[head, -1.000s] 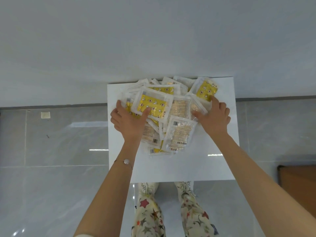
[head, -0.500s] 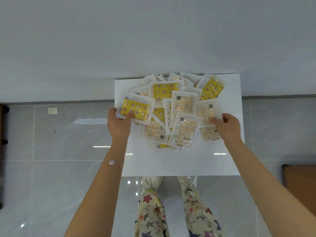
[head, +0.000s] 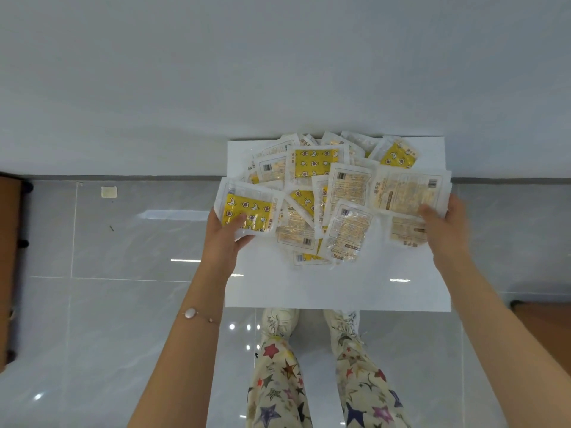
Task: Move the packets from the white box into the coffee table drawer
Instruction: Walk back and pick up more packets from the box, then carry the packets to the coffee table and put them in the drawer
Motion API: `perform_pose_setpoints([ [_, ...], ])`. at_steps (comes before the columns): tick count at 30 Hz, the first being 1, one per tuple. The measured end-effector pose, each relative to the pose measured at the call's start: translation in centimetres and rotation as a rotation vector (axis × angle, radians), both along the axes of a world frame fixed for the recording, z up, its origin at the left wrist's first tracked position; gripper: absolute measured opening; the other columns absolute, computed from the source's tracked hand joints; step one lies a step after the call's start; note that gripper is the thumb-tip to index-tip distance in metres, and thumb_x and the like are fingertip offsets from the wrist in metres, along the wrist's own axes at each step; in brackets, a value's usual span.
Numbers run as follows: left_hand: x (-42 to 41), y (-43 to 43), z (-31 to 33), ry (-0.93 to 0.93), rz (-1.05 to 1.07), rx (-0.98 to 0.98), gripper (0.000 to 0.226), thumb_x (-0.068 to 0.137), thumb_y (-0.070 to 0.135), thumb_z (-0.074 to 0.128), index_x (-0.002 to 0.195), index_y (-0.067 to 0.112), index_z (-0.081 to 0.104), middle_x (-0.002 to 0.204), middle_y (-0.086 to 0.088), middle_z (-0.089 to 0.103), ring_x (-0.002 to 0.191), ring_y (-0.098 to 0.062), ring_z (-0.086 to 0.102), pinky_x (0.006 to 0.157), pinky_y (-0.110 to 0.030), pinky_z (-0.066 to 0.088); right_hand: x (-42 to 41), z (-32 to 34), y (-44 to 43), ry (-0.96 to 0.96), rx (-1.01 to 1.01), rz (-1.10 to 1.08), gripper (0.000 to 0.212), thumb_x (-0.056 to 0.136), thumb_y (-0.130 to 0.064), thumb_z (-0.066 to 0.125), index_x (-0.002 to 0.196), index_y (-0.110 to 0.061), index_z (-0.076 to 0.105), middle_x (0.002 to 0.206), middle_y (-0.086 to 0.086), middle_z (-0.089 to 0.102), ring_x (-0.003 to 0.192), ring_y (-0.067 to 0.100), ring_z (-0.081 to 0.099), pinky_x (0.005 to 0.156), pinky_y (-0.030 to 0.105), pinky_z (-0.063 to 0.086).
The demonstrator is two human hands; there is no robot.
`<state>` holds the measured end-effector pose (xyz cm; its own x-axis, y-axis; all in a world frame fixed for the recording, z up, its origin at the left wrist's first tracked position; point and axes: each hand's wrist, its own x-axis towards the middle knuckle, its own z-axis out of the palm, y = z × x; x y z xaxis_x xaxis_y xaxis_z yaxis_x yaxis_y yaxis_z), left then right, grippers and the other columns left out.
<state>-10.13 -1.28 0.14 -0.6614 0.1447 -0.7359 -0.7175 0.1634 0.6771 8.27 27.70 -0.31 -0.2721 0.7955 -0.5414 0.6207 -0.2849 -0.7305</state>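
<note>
Left grip (head: 227, 239), thumb on top, on yellow packet (head: 247, 208); right grip (head: 445, 231) likewise on pale packet (head: 408, 193).

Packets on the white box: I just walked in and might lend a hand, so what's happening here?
A person stands over the white box, working from both sides of the packet pile. The left grip pinches a yellow packet at the pile's left edge; the right grip holds a pale packet at its right edge. The other packets lie heaped on the box.
</note>
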Motion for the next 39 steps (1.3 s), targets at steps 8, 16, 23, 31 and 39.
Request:
perform_pose_setpoints([
  [8, 0.5, -1.0, 7.5, 0.109, 0.114, 0.039, 0.041, 0.088, 0.004, 0.063, 0.123, 0.014, 0.044, 0.108, -0.004, 0.065, 0.092, -0.019, 0.07, 0.072, -0.034, 0.059, -2.8, 8.1, -1.8, 0.263, -0.193, 0.027, 0.028, 0.095, -0.006, 0.055, 0.121, -0.017, 0.054, 0.111, -0.001, 0.067, 0.103, 0.023, 0.067, 0.081, 0.044, 0.057],
  [16, 2.2, -5.2, 21.3, 0.291, 0.352, 0.09, 0.053, 0.087, 0.004, 0.065, 0.133, 0.014, 0.039, 0.115, -0.005, 0.061, 0.097, -0.02, 0.069, 0.074, -0.036, 0.059, -6.5, 21.5, -8.5, 0.321, -0.28, 0.329, 0.029, 0.094, -0.008, 0.057, 0.12, -0.021, 0.055, 0.111, 0.001, 0.068, 0.101, 0.024, 0.067, 0.081, 0.045, 0.058],
  [23, 7.2, -15.7, 31.5, 0.344, 0.552, 0.044, 0.052, 0.087, 0.006, 0.066, 0.13, 0.016, 0.038, 0.121, -0.008, 0.058, 0.101, -0.025, 0.068, 0.073, -0.041, 0.06, -7.7, 32.0, -18.3, 0.326, -0.239, 0.715, 0.03, 0.093, -0.012, 0.06, 0.116, -0.029, 0.049, 0.113, -0.002, 0.066, 0.099, 0.017, 0.067, 0.078, 0.035, 0.059],
  [31, 15.9, -29.6, 37.7, 0.388, 0.833, 0.006, 0.045, 0.087, 0.006, 0.066, 0.122, 0.018, 0.042, 0.115, -0.003, 0.061, 0.101, -0.025, 0.068, 0.069, -0.038, 0.06, -8.0, 39.0, -31.7, 0.334, -0.288, 1.011, 0.042, 0.09, -0.01, 0.064, 0.126, -0.023, 0.046, 0.116, 0.0, 0.066, 0.101, 0.017, 0.067, 0.078, 0.034, 0.06],
  [39, 21.4, -43.2, 41.6, 0.439, 1.101, -0.025, 0.045, 0.087, 0.009, 0.067, 0.123, 0.019, 0.042, 0.118, -0.002, 0.06, 0.101, -0.023, 0.068, 0.067, -0.035, 0.059, -10.6, 42.3, -46.0, 0.316, -0.338, 1.198, 0.042, 0.09, -0.008, 0.063, 0.124, -0.025, 0.045, 0.122, 0.007, 0.064, 0.106, 0.027, 0.066, 0.086, 0.051, 0.056],
])
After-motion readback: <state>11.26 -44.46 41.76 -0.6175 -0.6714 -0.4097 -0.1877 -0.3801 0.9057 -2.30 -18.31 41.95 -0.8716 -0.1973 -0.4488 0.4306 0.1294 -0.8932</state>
